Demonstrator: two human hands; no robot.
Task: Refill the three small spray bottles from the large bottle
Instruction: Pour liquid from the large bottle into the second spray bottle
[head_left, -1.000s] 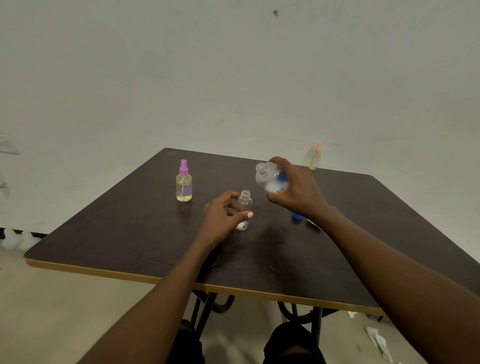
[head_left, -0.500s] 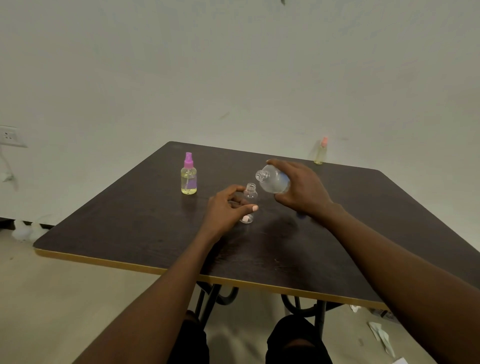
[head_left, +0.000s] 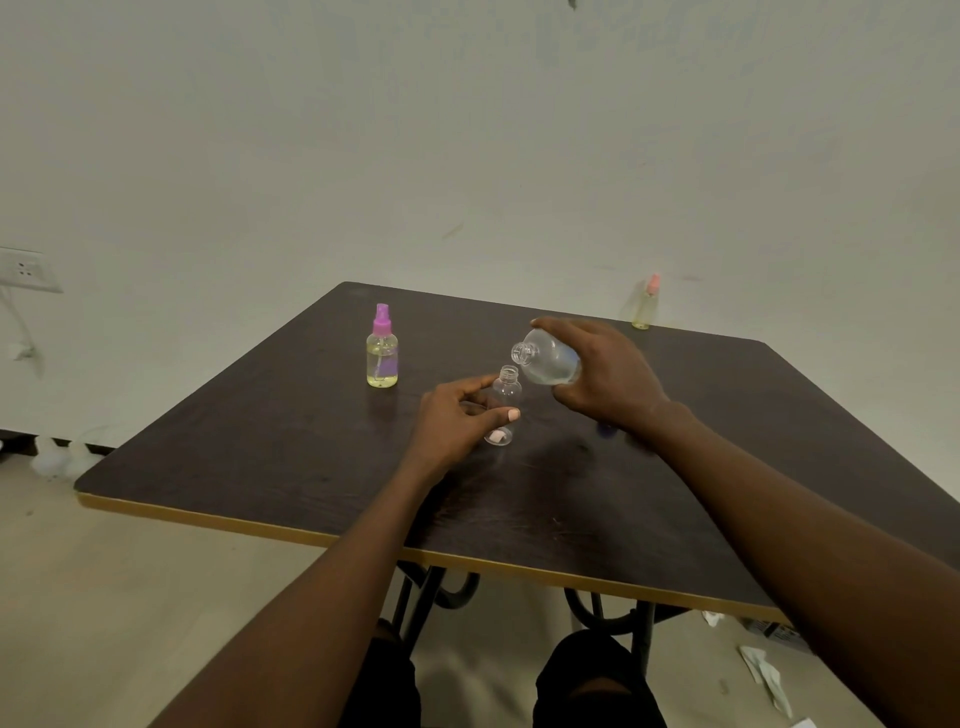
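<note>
A small clear spray bottle (head_left: 505, 395) with no cap stands upright near the middle of the dark table (head_left: 260, 441). My left hand (head_left: 457, 421) holds it between thumb and fingers. My right hand (head_left: 602, 379) grips the large clear bottle (head_left: 545, 358), tilted on its side with its open mouth just above and right of the small bottle's neck. Clear liquid sits in the large bottle's body. A second small bottle (head_left: 382, 349) with a purple sprayer and yellowish liquid stands to the left. A third with a pink sprayer (head_left: 645, 304) stands at the far edge.
A blue cap (head_left: 605, 427) shows partly behind my right wrist on the table. The table's tan front edge (head_left: 363, 545) lies close to my knees. A wall socket (head_left: 26, 270) is at the left. Paper scraps (head_left: 763, 670) lie on the floor at right.
My right hand has lowered the large bottle toward the open small bottle and tipped its mouth closer to the neck. My left hand keeps its hold.
</note>
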